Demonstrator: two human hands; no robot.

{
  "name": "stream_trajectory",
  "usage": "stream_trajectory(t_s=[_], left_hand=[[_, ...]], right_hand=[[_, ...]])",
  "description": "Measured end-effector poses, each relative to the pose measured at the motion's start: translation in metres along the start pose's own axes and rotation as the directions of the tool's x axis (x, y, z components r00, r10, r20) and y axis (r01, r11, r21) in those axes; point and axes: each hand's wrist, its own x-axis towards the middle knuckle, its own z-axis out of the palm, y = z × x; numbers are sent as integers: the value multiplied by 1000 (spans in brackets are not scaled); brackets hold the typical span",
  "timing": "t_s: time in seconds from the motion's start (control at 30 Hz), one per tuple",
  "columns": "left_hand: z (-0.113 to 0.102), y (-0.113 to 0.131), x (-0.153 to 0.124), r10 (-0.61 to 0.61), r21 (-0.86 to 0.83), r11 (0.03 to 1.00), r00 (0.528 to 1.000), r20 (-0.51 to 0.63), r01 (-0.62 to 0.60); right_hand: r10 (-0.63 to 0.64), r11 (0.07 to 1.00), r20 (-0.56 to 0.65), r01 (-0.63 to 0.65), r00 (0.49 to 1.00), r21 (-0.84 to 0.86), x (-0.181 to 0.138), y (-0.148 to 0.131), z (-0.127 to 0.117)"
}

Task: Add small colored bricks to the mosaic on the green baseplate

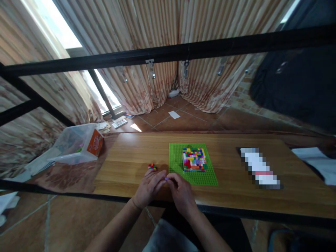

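A small purple toy brick shows between the fingertips of both hands, just above the table's near side. My right hand is closed in a pinch on it. My left hand meets it from the other side, its thumb and fingertips closed at the brick. Just beyond the left fingers lies a little heap of loose bricks, mostly red with some green and orange. To the right, a green baseplate carries a low, squarish block of many-coloured bricks. The right knuckles are close to the plate's near left corner.
The wooden table has a pixelated object on its right side. Left of it stands a clear plastic box with an orange label. A black metal bar crosses above the far side, before curtains.
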Motion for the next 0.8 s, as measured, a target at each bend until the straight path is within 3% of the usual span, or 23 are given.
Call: stream_trajectory(t_s=[0.1,0.23,0.33,0.4,0.57,0.8], left_hand=[[-3,0,4,-133,38,990,990,-52,135],[-1,-3,11,-325,98,937,939,-115,336],[4,-6,14,-383,132,912,921,-66,389],[7,-7,15,-390,134,911,920,-16,389],[11,-8,14,-383,108,920,922,59,376],[12,-11,15,-351,115,932,935,44,344]], right_hand=[[-24,998,-42,21,999,-65,-2,0,-12],[-49,988,-225,13,973,-156,-1,7,-51],[-5,974,-380,-81,925,-211,7,16,-87],[-5,959,-420,-114,908,-259,15,23,-105],[-51,932,-362,-86,931,-353,31,34,-118],[-35,939,-325,-80,945,-336,42,36,-114]])
